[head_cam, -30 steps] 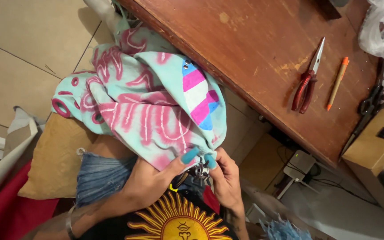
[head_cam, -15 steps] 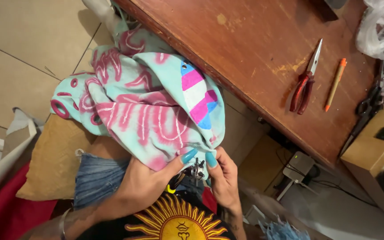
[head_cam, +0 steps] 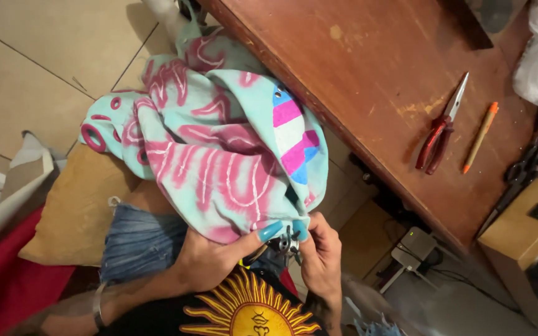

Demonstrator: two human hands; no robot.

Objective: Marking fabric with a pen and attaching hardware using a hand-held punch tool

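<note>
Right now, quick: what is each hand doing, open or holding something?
Left hand: closed, pinching the lower edge of the turquoise and pink cloth.
Right hand: closed on the same cloth edge, by a small dark metal piece.

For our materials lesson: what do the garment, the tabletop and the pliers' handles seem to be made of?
Garment: soft printed fabric, since it folds and drapes. Tabletop: varnished reddish wood, with worn, scuffed patches. Pliers: handles probably red plastic or rubber, smooth; jaws bare metal.
</note>
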